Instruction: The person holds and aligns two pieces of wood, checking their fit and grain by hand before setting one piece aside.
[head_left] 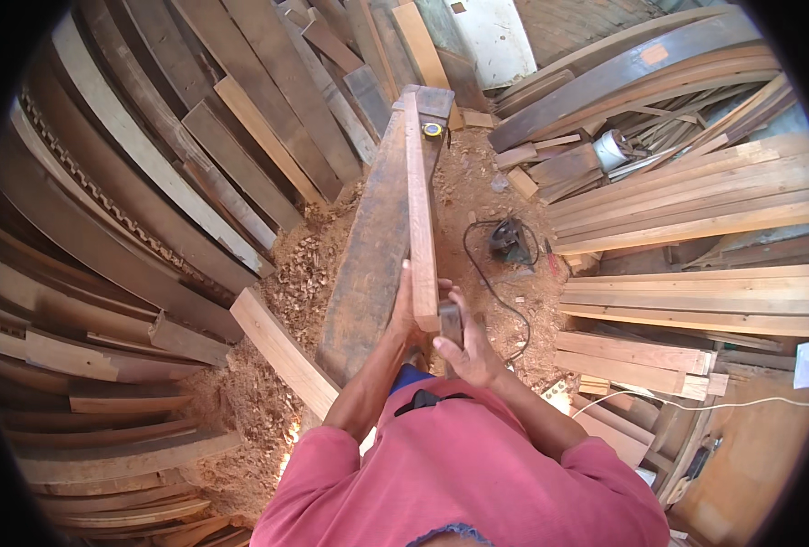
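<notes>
A long, pale reddish wooden beam (420,210) runs away from my body, resting along a worn, dark plank bench (365,264). My left hand (401,305) is closed on the beam's left side close to its near end. At the right side of that end, my right hand (468,342) grips a small dark grey, block-like piece (450,317), held against or right beside the beam; its exact kind is unclear. The fingers partly cover it. A yellow tape measure (432,129) lies near the bench's far end, just right of the beam.
On the shavings-covered floor to the right sits a dark corded power tool (510,242). Planks (267,82) lean along the left, and stacked pale boards (687,301) fill the right. A loose board (286,351) slants beside my left arm. A white bucket (610,150) stands among offcuts.
</notes>
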Action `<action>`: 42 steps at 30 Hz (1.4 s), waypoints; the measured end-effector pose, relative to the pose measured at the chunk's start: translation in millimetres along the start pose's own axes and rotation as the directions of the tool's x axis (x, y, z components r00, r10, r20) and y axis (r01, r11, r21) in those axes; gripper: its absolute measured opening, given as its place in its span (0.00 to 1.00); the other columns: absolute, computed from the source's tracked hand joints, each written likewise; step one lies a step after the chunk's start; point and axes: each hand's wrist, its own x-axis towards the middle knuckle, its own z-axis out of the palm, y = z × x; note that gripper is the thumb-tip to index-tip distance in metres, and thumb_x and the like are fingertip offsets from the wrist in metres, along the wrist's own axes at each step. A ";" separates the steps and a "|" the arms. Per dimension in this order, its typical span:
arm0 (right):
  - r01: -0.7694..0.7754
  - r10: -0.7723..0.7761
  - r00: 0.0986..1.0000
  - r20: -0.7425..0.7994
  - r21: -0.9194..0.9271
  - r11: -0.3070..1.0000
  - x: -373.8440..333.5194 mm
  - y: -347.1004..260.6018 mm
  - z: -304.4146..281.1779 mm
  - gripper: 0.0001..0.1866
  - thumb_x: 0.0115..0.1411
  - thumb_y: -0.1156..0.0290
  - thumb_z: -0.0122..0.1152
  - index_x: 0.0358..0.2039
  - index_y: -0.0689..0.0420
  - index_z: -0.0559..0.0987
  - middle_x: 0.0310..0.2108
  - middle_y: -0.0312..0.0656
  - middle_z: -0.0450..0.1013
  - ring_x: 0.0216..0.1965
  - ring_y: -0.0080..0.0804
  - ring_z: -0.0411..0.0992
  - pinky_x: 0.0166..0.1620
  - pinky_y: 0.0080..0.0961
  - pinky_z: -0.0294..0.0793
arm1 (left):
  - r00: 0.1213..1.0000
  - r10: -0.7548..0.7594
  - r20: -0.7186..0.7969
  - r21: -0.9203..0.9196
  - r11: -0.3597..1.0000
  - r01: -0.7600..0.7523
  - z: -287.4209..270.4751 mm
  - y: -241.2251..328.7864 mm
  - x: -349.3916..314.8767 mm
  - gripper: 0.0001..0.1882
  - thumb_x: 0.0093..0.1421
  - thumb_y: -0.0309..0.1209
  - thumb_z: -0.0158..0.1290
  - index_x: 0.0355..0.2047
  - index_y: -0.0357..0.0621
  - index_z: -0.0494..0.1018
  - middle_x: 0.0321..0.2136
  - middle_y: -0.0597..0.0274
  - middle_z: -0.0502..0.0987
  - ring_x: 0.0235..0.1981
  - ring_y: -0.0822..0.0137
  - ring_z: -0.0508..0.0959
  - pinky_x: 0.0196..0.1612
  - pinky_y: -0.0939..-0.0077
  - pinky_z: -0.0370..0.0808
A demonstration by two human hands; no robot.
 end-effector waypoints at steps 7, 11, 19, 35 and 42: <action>-0.230 0.155 0.938 0.311 0.222 0.948 -6.2 25.1 -6.3 0.45 0.62 0.54 0.63 0.71 0.65 0.56 0.63 0.53 0.64 0.67 0.42 0.62 0.68 0.33 0.59 | 0.996 -0.088 -0.010 -0.031 0.996 0.088 -45.2 7.1 16.2 0.41 0.62 0.74 0.39 0.45 0.48 0.76 0.29 0.54 0.80 0.24 0.59 0.82 0.29 0.60 0.82; -0.298 0.241 0.898 0.367 0.106 0.949 -2.1 34.2 9.3 0.43 0.63 0.54 0.63 0.71 0.63 0.58 0.59 0.52 0.69 0.62 0.39 0.67 0.65 0.31 0.63 | 0.979 -0.199 -0.042 -0.086 0.977 0.195 -135.7 -1.6 -3.6 0.43 0.61 0.76 0.37 0.46 0.47 0.76 0.29 0.55 0.80 0.24 0.59 0.81 0.27 0.61 0.81; -0.510 0.350 0.823 0.448 0.310 0.803 15.0 70.7 66.0 0.37 0.65 0.55 0.61 0.69 0.60 0.62 0.52 0.42 0.70 0.52 0.28 0.68 0.56 0.27 0.67 | 0.946 -0.298 -0.128 0.109 0.944 0.312 -186.7 -4.9 -103.4 0.46 0.61 0.77 0.36 0.48 0.47 0.78 0.28 0.57 0.80 0.27 0.61 0.81 0.31 0.61 0.81; -0.778 0.518 0.606 0.604 0.316 0.542 50.8 105.5 165.4 0.24 0.66 0.55 0.60 0.58 0.51 0.71 0.40 0.28 0.69 0.37 0.17 0.67 0.40 0.23 0.69 | 0.966 0.070 -0.248 0.968 -0.019 0.250 -214.9 -19.8 -106.9 0.42 0.47 0.42 0.66 0.60 0.35 0.68 0.54 0.33 0.76 0.58 0.40 0.75 0.61 0.55 0.72; -0.685 0.575 0.729 0.373 0.398 0.610 41.2 132.7 107.8 0.23 0.65 0.55 0.62 0.54 0.55 0.74 0.39 0.29 0.70 0.39 0.19 0.67 0.43 0.24 0.70 | 0.909 0.312 -0.276 0.961 0.084 0.263 -144.0 15.3 -85.8 0.39 0.50 0.42 0.62 0.58 0.30 0.68 0.46 0.31 0.79 0.49 0.38 0.80 0.52 0.50 0.77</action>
